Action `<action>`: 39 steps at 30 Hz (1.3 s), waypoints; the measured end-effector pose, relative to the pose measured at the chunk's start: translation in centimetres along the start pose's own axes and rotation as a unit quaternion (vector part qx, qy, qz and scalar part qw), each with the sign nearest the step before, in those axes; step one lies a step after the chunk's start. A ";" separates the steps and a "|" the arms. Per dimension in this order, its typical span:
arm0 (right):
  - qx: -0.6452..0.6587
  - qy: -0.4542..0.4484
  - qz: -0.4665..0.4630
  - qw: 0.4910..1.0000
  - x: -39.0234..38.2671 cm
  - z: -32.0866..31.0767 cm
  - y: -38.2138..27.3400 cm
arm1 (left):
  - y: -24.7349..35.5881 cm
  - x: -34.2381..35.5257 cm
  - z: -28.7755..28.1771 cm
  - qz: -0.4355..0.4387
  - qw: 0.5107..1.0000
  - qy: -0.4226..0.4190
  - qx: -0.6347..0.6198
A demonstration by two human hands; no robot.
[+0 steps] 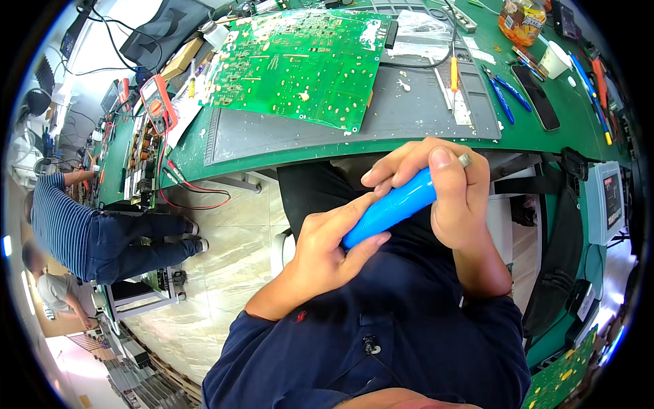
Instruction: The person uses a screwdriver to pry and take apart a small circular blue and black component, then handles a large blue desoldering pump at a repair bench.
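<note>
A thick blue tube with a ribbed grip, which looks like a solder sucker (392,210), lies slantwise between my hands above my lap. My left hand (325,249) is wrapped round its lower left end. Round the upper right end closes my right hand (458,194), its thumb pressed near a short grey tip that pokes out past the fingers. Part of the tool is covered by my fingers. Beyond my hands a large green circuit board (300,75) rests on a grey work mat (422,119), with small white bits scattered about it.
Blue pliers (504,95), a black phone (536,95), an orange-handled screwdriver (454,75) and a paper cup (555,60) are at the right. A red multimeter (158,103) with leads stands at the left. Further left, a person in a striped shirt (61,211) bends over the bench.
</note>
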State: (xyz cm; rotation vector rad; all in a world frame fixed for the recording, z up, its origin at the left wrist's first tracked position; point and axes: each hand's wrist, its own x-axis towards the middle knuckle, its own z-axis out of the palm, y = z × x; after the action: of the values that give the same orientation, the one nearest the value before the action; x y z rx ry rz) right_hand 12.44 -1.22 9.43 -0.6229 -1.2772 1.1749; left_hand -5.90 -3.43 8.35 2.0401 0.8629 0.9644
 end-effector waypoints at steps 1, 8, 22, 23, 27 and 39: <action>0.009 -0.006 -0.003 1.000 -0.1 0.0 0.1 | -0.1 0.0 0.0 0.006 1.000 0.006 0.007; 0.152 -0.053 -0.038 0.986 0.7 -0.1 1.5 | -1.3 0.0 0.3 -0.024 1.000 0.011 -0.001; 0.053 -0.062 0.058 0.995 1.3 0.6 1.9 | -4.3 -0.5 4.4 -0.128 0.969 -0.002 -0.211; 0.029 -0.069 0.069 0.995 1.2 1.1 2.2 | -4.4 -0.4 4.5 -0.110 0.975 0.014 -0.195; 0.063 -0.041 0.062 0.995 1.2 2.3 4.5 | -6.7 -1.8 2.9 -0.199 0.964 -0.067 -0.163; -0.050 -0.105 -0.045 0.992 1.1 6.2 8.8 | -8.6 -3.1 2.1 -0.135 0.967 0.140 -0.163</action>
State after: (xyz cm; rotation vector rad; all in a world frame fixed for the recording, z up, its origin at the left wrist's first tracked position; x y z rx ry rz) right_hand 3.72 1.30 3.58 -0.5181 -1.5353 1.1288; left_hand -7.97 -2.04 -0.72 1.4876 1.0236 1.1692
